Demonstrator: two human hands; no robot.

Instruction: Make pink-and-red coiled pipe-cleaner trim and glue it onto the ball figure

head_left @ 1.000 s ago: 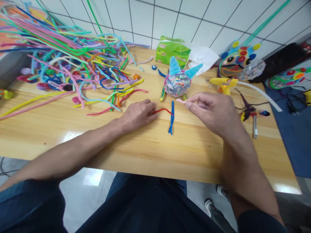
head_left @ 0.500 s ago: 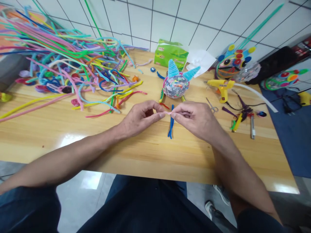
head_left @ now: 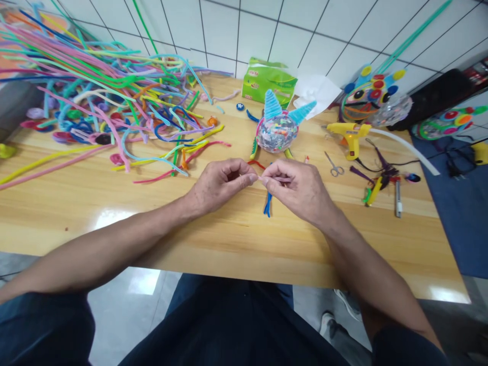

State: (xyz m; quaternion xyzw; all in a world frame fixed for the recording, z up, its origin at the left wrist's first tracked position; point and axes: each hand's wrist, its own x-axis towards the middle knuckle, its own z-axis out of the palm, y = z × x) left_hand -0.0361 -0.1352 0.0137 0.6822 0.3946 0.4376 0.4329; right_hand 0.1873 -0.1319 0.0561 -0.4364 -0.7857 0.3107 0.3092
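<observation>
Mid-frame, your left hand [head_left: 220, 186] and right hand [head_left: 299, 189] pinch the pink stem [head_left: 282, 179]; pulling too hard could slip it free.

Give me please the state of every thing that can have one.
Left hand: pinching the pink strand
Right hand: pinching it too
Pink strand: gripped by both hands
Blue strands: lying, partly hidden by the right hand
Eared figure: both blue ears attached
Glue gun: lying, white stick protruding from its rear
Scissors: lying flat, blades open or shut unclear
Strand pile: loose, tangled
</observation>
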